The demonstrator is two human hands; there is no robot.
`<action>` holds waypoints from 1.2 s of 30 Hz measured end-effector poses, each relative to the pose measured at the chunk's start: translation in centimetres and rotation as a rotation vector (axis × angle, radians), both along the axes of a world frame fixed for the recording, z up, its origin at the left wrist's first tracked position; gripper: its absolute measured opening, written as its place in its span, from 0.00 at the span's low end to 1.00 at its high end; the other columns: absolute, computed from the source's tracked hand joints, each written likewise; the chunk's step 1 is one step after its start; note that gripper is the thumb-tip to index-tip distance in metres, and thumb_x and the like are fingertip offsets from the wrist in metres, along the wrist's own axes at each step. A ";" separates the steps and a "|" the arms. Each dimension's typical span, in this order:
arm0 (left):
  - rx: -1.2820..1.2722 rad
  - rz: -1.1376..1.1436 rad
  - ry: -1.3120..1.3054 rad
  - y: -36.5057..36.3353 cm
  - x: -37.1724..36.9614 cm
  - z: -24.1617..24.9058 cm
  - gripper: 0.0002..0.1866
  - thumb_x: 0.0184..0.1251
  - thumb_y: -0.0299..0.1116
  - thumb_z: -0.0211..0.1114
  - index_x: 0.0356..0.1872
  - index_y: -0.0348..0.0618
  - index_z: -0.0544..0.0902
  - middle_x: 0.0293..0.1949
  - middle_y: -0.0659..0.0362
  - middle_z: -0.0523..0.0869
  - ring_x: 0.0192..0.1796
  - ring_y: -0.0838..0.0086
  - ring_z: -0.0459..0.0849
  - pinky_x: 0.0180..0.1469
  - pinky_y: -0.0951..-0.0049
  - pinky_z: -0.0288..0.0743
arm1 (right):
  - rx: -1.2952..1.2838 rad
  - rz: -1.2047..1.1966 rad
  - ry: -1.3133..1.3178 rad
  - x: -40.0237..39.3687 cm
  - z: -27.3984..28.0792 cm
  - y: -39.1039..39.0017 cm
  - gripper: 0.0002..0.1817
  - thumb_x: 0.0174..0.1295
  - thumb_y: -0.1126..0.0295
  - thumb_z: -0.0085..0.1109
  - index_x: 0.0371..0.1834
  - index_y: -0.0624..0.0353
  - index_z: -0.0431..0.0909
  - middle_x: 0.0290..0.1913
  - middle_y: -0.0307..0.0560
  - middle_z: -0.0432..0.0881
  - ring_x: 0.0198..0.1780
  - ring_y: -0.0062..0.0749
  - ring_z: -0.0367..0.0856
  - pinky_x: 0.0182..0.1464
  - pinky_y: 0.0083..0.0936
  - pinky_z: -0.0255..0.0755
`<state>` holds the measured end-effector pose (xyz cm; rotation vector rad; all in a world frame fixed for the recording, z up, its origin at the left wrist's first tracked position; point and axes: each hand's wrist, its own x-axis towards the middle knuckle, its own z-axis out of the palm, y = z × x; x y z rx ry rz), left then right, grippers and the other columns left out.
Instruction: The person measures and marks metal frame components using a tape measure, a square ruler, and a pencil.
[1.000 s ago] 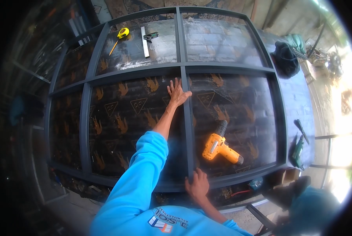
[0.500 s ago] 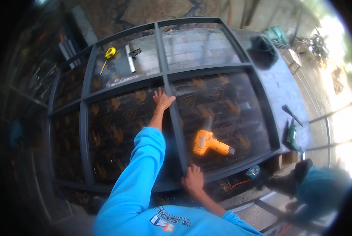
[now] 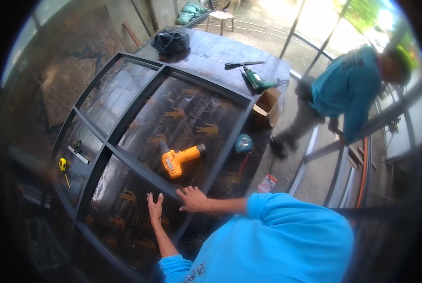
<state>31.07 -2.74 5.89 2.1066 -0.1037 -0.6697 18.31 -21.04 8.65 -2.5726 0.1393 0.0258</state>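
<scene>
A dark grey metal frame point(image 3: 142, 166) with crossbars lies across the work table. My left hand point(image 3: 155, 207) hovers over or rests on a dark panel with gold print point(image 3: 126, 219), seen through one of the frame's openings. Its fingers are apart and hold nothing. My right hand point(image 3: 194, 199) lies on the frame where a crossbar meets the near side rail, fingers stretched out. Beyond both hands, a yellow cordless drill point(image 3: 178, 160) rests on its side inside the neighbouring opening.
On the left are a yellow tape measure point(image 3: 63, 164), a pencil point(image 3: 67, 181) and a metal strip point(image 3: 78, 154). A black bag point(image 3: 171, 42), a green power tool point(image 3: 257, 79) and a cardboard box point(image 3: 267, 106) sit farther off. A co-worker point(image 3: 347, 85) bends over metal bars at right.
My view has swung to the right, bringing the co-worker fully into sight. My left hand has left the middle crossbar and come nearer my right hand, which stays at the near rail.
</scene>
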 end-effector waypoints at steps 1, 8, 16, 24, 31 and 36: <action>0.087 -0.049 -0.038 0.4 -1.5 -0.5 0.50 0.58 0.64 0.59 0.69 0.31 0.57 0.73 0.44 0.47 0.76 0.58 0.40 0.74 0.62 0.38 | 0.000 0.101 -0.078 -0.3 0.7 -0.2 0.28 0.51 0.59 0.63 0.54 0.59 0.67 0.49 0.53 0.71 0.54 0.45 0.69 0.51 0.40 0.66; 0.351 -0.156 -0.246 0.0 -2.5 -3.2 0.48 0.62 0.70 0.43 0.69 0.35 0.58 0.72 0.41 0.47 0.75 0.48 0.41 0.73 0.52 0.37 | 0.159 0.093 -0.120 -9.4 3.6 -2.4 0.25 0.54 0.65 0.61 0.55 0.59 0.70 0.47 0.51 0.75 0.53 0.46 0.70 0.55 0.39 0.65; -0.029 0.142 -0.267 0.0 -2.7 -3.3 0.42 0.68 0.64 0.43 0.67 0.33 0.61 0.67 0.38 0.62 0.70 0.50 0.59 0.70 0.62 0.51 | 0.357 -0.294 0.092 -17.7 0.2 -12.0 0.21 0.53 0.64 0.58 0.51 0.59 0.77 0.41 0.60 0.81 0.47 0.54 0.79 0.49 0.45 0.73; -0.085 0.128 -0.591 -12.3 -18.8 4.1 0.15 0.70 0.37 0.57 0.45 0.32 0.78 0.30 0.54 0.83 0.27 0.72 0.80 0.33 0.76 0.75 | 0.321 -0.202 0.203 -21.2 -6.7 -22.5 0.19 0.44 0.67 0.55 0.42 0.59 0.81 0.38 0.60 0.82 0.42 0.54 0.81 0.44 0.45 0.74; 0.065 -0.498 0.358 -18.7 -33.4 -5.2 0.18 0.69 0.44 0.58 0.42 0.35 0.77 0.23 0.59 0.79 0.22 0.75 0.76 0.25 0.76 0.72 | 0.278 -0.206 0.627 -25.9 -18.2 -33.0 0.14 0.47 0.64 0.55 0.26 0.64 0.83 0.29 0.59 0.82 0.33 0.48 0.83 0.34 0.41 0.75; 0.106 0.055 0.501 -11.9 -35.0 -8.2 0.17 0.70 0.43 0.56 0.39 0.36 0.77 0.21 0.61 0.76 0.19 0.78 0.73 0.21 0.77 0.68 | 0.079 -0.652 0.590 -35.1 -21.4 -37.9 0.14 0.50 0.64 0.52 0.31 0.62 0.84 0.40 0.60 0.83 0.41 0.55 0.82 0.43 0.45 0.75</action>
